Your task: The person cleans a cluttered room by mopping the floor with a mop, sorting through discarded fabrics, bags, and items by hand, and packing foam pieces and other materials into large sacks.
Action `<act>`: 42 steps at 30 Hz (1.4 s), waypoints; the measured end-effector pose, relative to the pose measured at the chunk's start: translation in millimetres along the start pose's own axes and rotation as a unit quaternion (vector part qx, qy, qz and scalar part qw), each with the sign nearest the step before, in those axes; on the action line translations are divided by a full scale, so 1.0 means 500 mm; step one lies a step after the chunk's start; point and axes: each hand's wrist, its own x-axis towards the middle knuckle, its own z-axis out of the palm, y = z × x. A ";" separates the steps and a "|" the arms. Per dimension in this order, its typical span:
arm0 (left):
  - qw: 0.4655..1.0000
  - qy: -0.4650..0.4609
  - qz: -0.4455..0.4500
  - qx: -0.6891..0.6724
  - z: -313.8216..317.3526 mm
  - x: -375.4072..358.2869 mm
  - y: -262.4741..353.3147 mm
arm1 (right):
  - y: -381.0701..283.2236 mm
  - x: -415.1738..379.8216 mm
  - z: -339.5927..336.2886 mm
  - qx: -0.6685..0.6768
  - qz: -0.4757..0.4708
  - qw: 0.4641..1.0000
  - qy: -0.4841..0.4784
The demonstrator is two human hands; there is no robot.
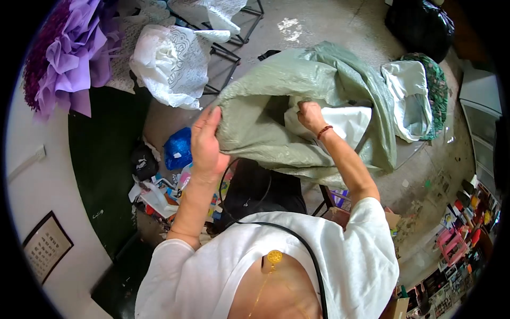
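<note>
A large pale green woven sack (276, 95) lies crumpled in front of me with its mouth towards me. My left hand (206, 141) grips the near left rim of the sack and holds it up. My right hand (311, 116), with a red bead bracelet at the wrist, is closed on the sack's upper edge just above white plastic (348, 123) that sits inside the opening. A black cable hangs from my neck over my white shirt.
A white lacy bag (170, 64) and purple paper flowers (66, 58) lie at the left. A blue bag (178, 149) and mixed litter sit by my left arm. A white bag (411, 98), a black rubbish bag (422, 26) and cluttered shelves (462, 228) are at the right.
</note>
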 end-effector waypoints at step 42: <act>0.991 -0.102 0.054 0.062 0.292 -0.007 0.047 | 0.134 -0.108 -0.300 -0.197 0.093 0.919 0.329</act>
